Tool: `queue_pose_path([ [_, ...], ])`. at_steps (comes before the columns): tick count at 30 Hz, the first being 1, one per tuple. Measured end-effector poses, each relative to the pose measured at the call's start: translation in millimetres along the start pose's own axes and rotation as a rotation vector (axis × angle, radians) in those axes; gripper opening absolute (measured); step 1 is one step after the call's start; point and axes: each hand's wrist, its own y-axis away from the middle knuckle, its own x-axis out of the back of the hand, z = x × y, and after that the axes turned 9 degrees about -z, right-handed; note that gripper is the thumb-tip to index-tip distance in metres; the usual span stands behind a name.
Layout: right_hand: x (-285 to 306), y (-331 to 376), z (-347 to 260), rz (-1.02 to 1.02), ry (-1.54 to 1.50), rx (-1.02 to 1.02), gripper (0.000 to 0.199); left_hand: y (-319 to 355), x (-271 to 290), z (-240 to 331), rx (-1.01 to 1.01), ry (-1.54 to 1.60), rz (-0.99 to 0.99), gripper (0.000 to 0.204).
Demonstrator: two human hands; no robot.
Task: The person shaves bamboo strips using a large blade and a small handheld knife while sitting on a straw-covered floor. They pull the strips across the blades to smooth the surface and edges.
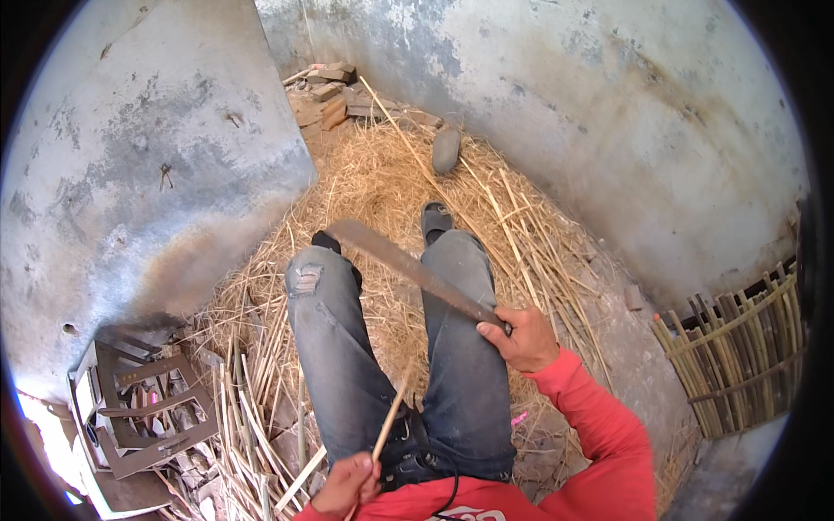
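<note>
My right hand (526, 340) is closed around the handle of a long, rust-brown machete (404, 263). Its broad blade slants up and to the left above my knees, the tip over the left knee. Low in the view, close to my waist, my left hand (347, 483) grips a thin, pale bamboo strip (389, 421). The strip points up and away between my thighs, its far end blurred. Blade and strip are apart. I am seated in jeans (339, 347), legs bent forward.
Curly shavings (382, 182) cover the floor around my feet, with long bamboo strips (521, 234) on the right and more strips (248, 425) at lower left. A loose slipper (446, 151), bricks (334, 87), a brown frame (161, 408), a slatted bamboo panel (738, 356) and bare walls (608, 113) surround me.
</note>
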Motion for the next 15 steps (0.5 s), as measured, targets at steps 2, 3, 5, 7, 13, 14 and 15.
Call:
queue_pose_path([
  [2, 3.0, 7.9, -7.7, 0.042, -0.140, -0.012, 0.053, -23.8, -12.6, 24.0, -0.104, -0.164, 0.004, 0.030],
  [3, 7.7, 8.8, -14.2, 0.092, -0.276, -0.005, 0.052, -39.4, -17.6, 34.6, -0.158, -0.264, -0.019, 0.031],
  [5, 19.1, 11.9, -21.5, 0.111, -0.284, -0.004, 0.051, -68.0, -24.8, 50.2, -0.154, -0.296, -0.081, 0.031],
  [7, 26.1, 11.4, -26.8, 0.132, -0.302, -0.001, 0.051, -95.3, -32.1, 62.5, -0.147, -0.336, -0.136, 0.031],
  [13, 3.8, 5.3, -23.2, -0.017, -0.142, -0.042, 0.058, -136.2, -36.9, 59.2, -0.147, -0.390, -0.141, 0.031],
  [14, -0.3, 2.4, -24.8, -0.052, -0.068, -0.051, 0.060, -133.9, -37.7, 57.3, -0.152, -0.398, -0.117, 0.031],
  [15, -5.9, 0.4, -25.0, -0.098, 0.001, -0.060, 0.063, -131.0, -36.3, 54.6, -0.154, -0.399, -0.085, 0.031],
])
